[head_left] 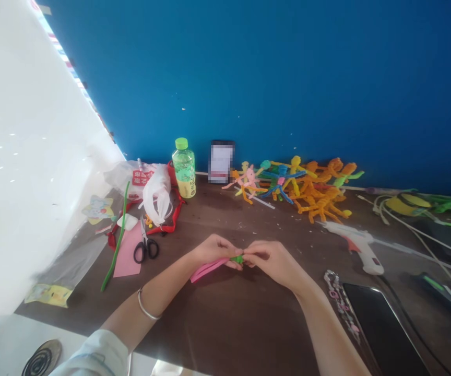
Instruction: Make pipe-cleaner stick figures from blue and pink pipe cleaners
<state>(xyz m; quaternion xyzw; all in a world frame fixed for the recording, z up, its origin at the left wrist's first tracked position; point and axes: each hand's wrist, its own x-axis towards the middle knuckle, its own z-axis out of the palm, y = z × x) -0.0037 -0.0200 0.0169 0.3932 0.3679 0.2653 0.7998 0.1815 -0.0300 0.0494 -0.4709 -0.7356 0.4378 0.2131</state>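
Note:
Both hands meet over the middle of the dark brown table (249, 313). My left hand (215, 249) is closed on a bundle of pink pipe cleaners (205, 270) that trails down to the left. My right hand (274, 261) pinches a small green piece (237, 259) at the end of that pink bundle, fingertips touching the left hand's. A bracelet sits on my left wrist.
Black-handled scissors (146, 248), pink paper and a long green pipe cleaner (118, 240) lie left. A green-capped bottle (184, 168) and a pile of pipe-cleaner figures (307, 188) stand by the blue wall. A white glue gun (356, 245), a phone (382, 329) and cables lie right.

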